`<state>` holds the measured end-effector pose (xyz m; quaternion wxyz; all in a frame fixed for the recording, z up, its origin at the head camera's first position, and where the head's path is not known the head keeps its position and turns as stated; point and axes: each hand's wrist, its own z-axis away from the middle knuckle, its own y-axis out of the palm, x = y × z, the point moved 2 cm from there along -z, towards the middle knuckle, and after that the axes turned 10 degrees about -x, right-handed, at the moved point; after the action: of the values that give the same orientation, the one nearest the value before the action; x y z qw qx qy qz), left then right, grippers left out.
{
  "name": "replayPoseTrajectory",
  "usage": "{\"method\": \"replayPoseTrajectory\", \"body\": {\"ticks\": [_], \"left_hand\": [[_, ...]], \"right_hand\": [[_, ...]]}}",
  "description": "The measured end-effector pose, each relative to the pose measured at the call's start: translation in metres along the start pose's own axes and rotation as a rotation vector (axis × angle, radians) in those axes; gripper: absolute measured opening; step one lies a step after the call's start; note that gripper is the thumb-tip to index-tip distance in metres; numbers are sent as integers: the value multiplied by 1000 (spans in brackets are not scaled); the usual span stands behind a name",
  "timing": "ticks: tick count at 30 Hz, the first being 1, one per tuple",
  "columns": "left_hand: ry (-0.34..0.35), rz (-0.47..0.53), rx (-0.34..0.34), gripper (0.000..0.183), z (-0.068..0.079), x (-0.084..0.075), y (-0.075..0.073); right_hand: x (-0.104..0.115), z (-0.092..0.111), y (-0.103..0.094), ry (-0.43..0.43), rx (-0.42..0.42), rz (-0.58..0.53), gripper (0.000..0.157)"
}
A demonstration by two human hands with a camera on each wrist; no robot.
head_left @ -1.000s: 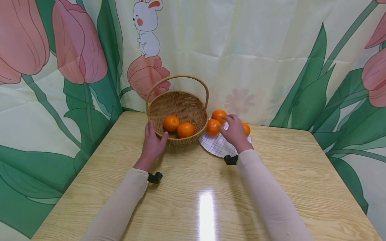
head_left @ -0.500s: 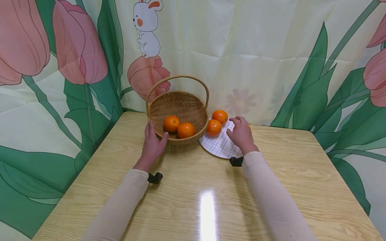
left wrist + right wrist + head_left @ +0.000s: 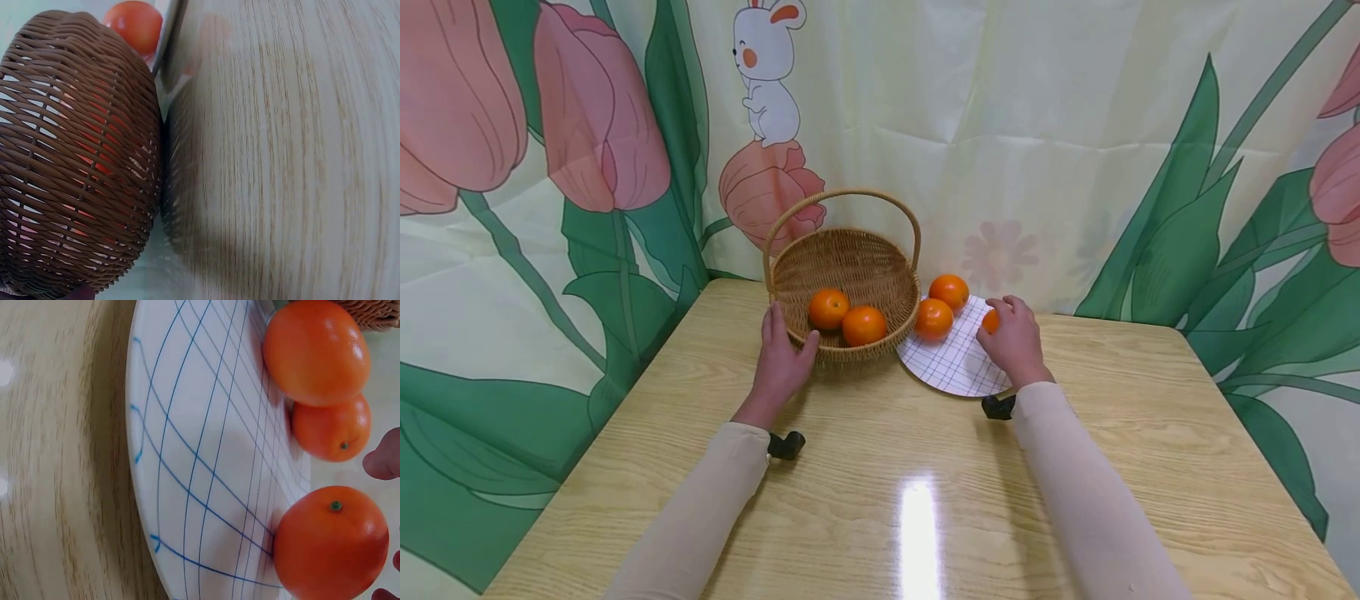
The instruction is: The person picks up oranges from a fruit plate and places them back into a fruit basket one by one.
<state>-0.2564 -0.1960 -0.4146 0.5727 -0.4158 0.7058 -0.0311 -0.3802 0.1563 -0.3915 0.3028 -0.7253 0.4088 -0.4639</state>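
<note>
My left hand (image 3: 780, 362) lies against the left front of a wicker basket (image 3: 842, 354), fingers fairly straight along its side and thumb at the front rim. Two oranges, a left one (image 3: 829, 309) and a right one (image 3: 864, 325), sit in the basket. At the plate's right side, my right hand (image 3: 1017, 340) is spread around an orange (image 3: 331, 544), which it partly covers in the head view. In the right wrist view the thumb (image 3: 384, 456) is apart from that orange. The white plate (image 3: 951, 367) has a blue grid pattern.
Two more oranges, a front one (image 3: 934, 320) and a back one (image 3: 949, 292), are at the plate's left side, close to the basket. The basket's tall handle (image 3: 850, 192) arches above it. A printed curtain (image 3: 1037, 167) hangs behind the wooden table (image 3: 850, 483).
My right hand has moved rightward, from near the two left oranges on the plate to the orange at its right side. The left hand has stayed at the basket.
</note>
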Motion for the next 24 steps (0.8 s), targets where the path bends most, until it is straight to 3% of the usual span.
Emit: {"method": "replayPoseTrajectory", "body": {"ticks": [16,24], "left_hand": [[-19,1,16,88,0,2,1],[-17,-2,15,88,-1,3,1]], "right_hand": [[-17,1,8,81,68,-1,64],[-20,1,12,81,106,-6,64]]}}
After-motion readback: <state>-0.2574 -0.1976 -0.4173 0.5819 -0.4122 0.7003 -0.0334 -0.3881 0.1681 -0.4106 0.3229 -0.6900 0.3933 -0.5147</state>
